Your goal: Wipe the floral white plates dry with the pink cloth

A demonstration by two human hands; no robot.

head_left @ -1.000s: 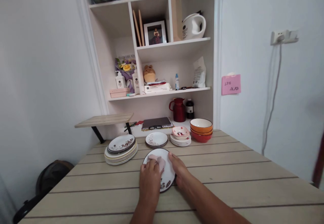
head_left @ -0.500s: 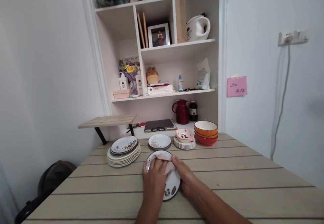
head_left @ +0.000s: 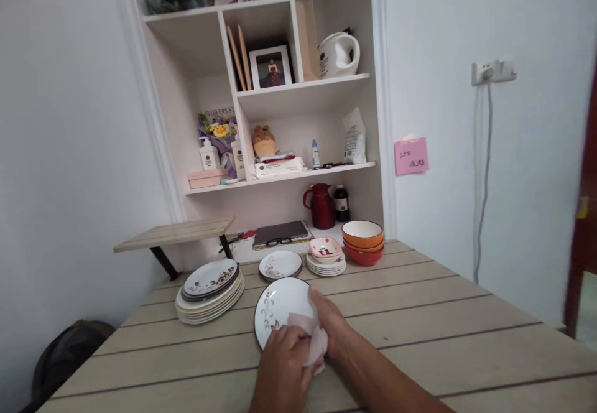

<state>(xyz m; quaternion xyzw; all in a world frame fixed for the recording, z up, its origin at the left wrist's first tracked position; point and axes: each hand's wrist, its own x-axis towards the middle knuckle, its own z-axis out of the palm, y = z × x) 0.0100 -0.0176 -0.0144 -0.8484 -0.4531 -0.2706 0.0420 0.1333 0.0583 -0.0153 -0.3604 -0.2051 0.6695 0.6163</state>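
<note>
A white plate [head_left: 285, 304] with a dark rim and brown floral pattern is tilted up a little above the table, close in front of me. My right hand [head_left: 330, 321] grips its right edge, thumb along the rim. With bent fingers, my left hand [head_left: 286, 360] holds a pale pink cloth [head_left: 310, 338] against the lower right part of the plate. The cloth bunches between both hands, and the plate's lower edge is hidden behind them.
Behind the plate stand a large plate stack [head_left: 209, 298], a smaller plate stack [head_left: 280, 265], small dishes with a pink bowl [head_left: 325, 250], and orange and red bowls [head_left: 362, 242]. A raised wooden shelf [head_left: 175, 236] is at the left. A red jug [head_left: 321, 206] stands farther back.
My left hand and the cloth have moved from the plate's upper part down to its lower right. The plate is more tilted, and the view has swung to the right.
</note>
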